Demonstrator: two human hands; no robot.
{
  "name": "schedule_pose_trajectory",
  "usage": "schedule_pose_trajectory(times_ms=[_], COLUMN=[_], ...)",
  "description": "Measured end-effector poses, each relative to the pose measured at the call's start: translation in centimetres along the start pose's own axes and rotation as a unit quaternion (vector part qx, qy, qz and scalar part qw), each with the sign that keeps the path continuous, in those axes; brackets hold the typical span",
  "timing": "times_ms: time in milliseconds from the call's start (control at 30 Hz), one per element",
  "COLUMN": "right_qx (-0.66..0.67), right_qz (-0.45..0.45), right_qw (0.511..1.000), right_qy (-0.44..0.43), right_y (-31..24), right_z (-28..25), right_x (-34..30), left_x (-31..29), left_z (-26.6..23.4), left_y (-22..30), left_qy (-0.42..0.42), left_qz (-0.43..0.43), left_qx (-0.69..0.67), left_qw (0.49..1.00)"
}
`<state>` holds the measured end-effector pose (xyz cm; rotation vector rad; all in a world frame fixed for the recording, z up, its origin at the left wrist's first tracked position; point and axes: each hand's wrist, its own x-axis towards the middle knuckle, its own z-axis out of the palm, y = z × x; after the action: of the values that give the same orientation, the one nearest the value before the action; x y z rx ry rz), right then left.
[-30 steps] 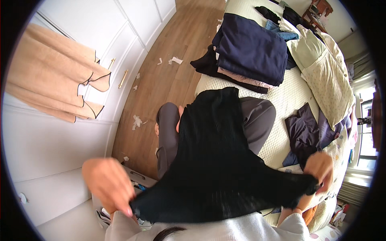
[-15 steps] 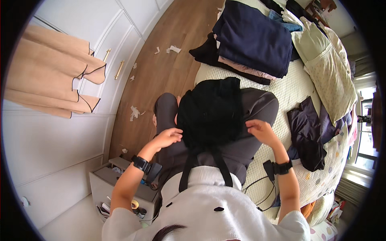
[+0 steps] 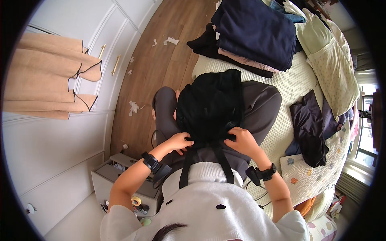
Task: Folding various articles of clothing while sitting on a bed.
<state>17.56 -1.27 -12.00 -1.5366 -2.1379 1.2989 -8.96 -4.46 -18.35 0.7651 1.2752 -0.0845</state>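
Note:
A black garment [image 3: 209, 104] lies spread over my lap, its exact kind hard to make out. At its near left corner my left hand [image 3: 179, 142] has its fingers closed on the edge. On the near right, my right hand [image 3: 243, 141] pinches the same near edge between thumb and fingers. Two black straps [image 3: 220, 158] run from near the garment's lower edge up over my white top. Each of my wrists wears a black band with a small device.
Folded clothes, topped by a dark navy piece [image 3: 253, 34], are stacked on the cream bedspread [image 3: 281, 94] ahead. To the right lie a crumpled dark garment [image 3: 311, 128] and pale green clothing [image 3: 331, 72]. A grey drawer unit [image 3: 124, 184] stands at left, near white cabinets [image 3: 60, 156].
Both hands have moved inward, from beside the black garment to its near edge, and have closed on it. The view has shifted slightly.

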Motion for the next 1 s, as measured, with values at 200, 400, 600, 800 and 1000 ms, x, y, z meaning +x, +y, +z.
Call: schedule_pose_trajectory(times_ms=[200,400,600,800,1000], right_qx=[-0.061,0.118,0.328,0.213,-0.034], right_qz=[-0.012,0.066,0.049,0.104,0.168], right_qw=[0.997,0.99,0.929,0.971,0.956], right_qy=[-0.04,0.047,0.165,-0.015,-0.237], right_y=[-1.1,-2.3,-3.2,-1.6,-0.2], right_z=[1.6,-3.6,-10.2,-10.3,-7.6], right_x=[0.3,-0.2,-2.4,-3.8,-2.4], left_x=[0.4,0.8,-5.4,-10.0,-5.5], left_z=[0.3,-0.2,-4.2,-4.7,-5.5], left_y=[1.6,1.4,1.0,0.3,-0.9], left_qy=[0.025,0.023,0.094,0.08,0.012], left_qz=[-0.008,0.007,0.139,0.185,0.109], left_qx=[0.159,0.172,-0.31,-0.241,0.201], left_qw=[0.987,0.985,0.936,0.949,0.973])
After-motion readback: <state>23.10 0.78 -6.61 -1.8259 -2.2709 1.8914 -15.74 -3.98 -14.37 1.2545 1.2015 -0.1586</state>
